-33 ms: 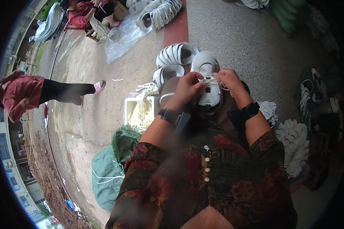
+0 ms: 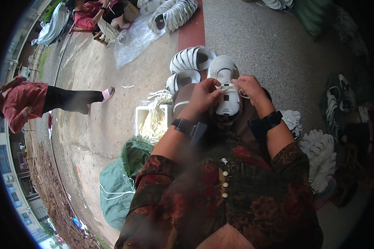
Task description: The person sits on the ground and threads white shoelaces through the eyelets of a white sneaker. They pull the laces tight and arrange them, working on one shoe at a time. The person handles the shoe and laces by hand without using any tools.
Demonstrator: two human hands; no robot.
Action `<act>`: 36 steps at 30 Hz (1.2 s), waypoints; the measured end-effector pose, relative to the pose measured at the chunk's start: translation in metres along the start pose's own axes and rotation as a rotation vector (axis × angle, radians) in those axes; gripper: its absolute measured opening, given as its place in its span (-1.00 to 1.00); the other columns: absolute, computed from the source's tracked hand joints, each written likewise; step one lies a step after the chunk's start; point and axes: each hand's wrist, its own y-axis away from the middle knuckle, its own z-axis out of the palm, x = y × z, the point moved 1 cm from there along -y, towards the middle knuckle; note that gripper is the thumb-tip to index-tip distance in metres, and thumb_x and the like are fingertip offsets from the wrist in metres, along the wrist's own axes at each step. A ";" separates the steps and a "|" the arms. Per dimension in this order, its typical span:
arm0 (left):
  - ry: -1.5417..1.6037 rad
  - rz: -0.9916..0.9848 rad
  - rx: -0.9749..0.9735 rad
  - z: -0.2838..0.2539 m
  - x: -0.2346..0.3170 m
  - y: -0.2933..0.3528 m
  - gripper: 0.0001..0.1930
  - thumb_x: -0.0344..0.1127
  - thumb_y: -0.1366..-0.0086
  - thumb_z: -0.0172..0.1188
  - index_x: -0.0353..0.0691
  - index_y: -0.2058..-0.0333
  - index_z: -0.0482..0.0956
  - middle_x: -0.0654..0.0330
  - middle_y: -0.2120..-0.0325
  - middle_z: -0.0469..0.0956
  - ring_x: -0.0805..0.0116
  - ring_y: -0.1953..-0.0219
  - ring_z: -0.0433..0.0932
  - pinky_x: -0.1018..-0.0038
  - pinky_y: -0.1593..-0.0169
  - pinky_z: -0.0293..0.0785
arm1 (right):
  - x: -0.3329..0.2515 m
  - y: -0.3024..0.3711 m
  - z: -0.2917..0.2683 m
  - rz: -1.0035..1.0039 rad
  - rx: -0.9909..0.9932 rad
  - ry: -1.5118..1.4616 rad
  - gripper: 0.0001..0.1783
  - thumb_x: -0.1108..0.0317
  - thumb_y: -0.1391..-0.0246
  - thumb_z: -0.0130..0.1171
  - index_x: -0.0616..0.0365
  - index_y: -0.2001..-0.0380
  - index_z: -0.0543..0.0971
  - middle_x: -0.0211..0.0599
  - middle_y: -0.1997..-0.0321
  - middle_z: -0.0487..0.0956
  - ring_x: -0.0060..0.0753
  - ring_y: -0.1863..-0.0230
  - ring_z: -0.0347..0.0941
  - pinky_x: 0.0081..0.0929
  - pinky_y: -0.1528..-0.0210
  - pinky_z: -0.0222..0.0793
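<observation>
A white shoe upper [image 2: 230,106] with a perforated tongue lies across my lap, its rounded toe pointing away from me. My left hand [image 2: 205,94] is at its left edge, thumb and fingers pinched on a pale shoelace [image 2: 227,88] that crosses the front of the upper. From the other side, my right hand [image 2: 251,89] pinches the same lace, and a loop of it hangs below the fingers. The exact grip at the fingertips is too small to make out.
A white box [image 2: 169,118] of pale laces stands left of my knees, with a green sack [image 2: 117,186] nearer me. Nested white uppers [image 2: 187,60] lie beyond my lap; more white pieces [image 2: 318,155] are piled at right. One person [image 2: 27,99] walks at left; another [image 2: 87,16] sits farther off.
</observation>
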 end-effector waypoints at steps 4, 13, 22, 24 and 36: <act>-0.395 0.167 0.106 -0.002 -0.005 0.001 -0.85 -0.37 -0.06 0.19 -0.27 0.38 0.52 0.10 0.51 0.54 0.31 0.47 0.56 0.40 0.38 0.45 | 0.000 0.001 0.001 -0.117 -0.052 -0.066 -0.73 0.31 -0.01 0.18 0.07 0.71 0.42 -0.62 0.70 0.32 -0.78 0.65 0.13 -0.71 0.59 0.00; 0.147 -0.059 -0.027 -0.001 -0.002 0.002 -0.87 -0.35 -0.12 0.14 -0.31 0.47 0.53 0.26 0.58 0.49 0.48 0.54 0.44 0.53 0.42 0.38 | 0.002 0.011 0.003 -0.152 -0.076 0.068 -0.72 0.38 0.00 0.17 0.06 0.73 0.40 -0.67 0.69 0.28 -0.81 0.61 0.11 -0.71 0.56 -0.01; -0.299 -0.223 0.181 0.005 -0.021 -0.014 -0.80 -0.36 -0.11 -0.01 -0.38 0.54 0.49 0.26 0.66 0.45 0.52 0.64 0.38 0.55 0.58 0.30 | 0.025 0.014 0.007 -0.641 0.133 0.133 -0.79 0.50 0.13 0.14 0.20 0.73 0.36 -0.28 0.51 0.39 -0.47 0.33 0.32 -0.48 0.36 0.24; -0.093 -0.275 0.186 0.004 -0.028 -0.012 -0.80 -0.35 -0.10 0.01 -0.39 0.56 0.47 0.22 0.67 0.46 0.49 0.65 0.39 0.51 0.58 0.31 | 0.026 0.019 0.006 -0.642 0.194 0.281 -0.80 0.51 0.13 0.14 0.22 0.71 0.36 -0.16 0.45 0.40 -0.40 0.22 0.32 -0.44 0.29 0.25; -0.691 -0.122 0.219 0.010 -0.006 0.003 -0.77 -0.23 -0.17 0.11 -0.30 0.34 0.46 -0.06 0.54 0.53 -0.07 0.41 0.51 0.16 0.33 0.40 | 0.018 0.028 -0.001 -0.313 0.123 0.112 -0.89 0.49 0.05 0.13 0.20 0.60 0.47 -0.59 0.69 0.31 -0.70 0.63 0.17 -0.62 0.58 0.10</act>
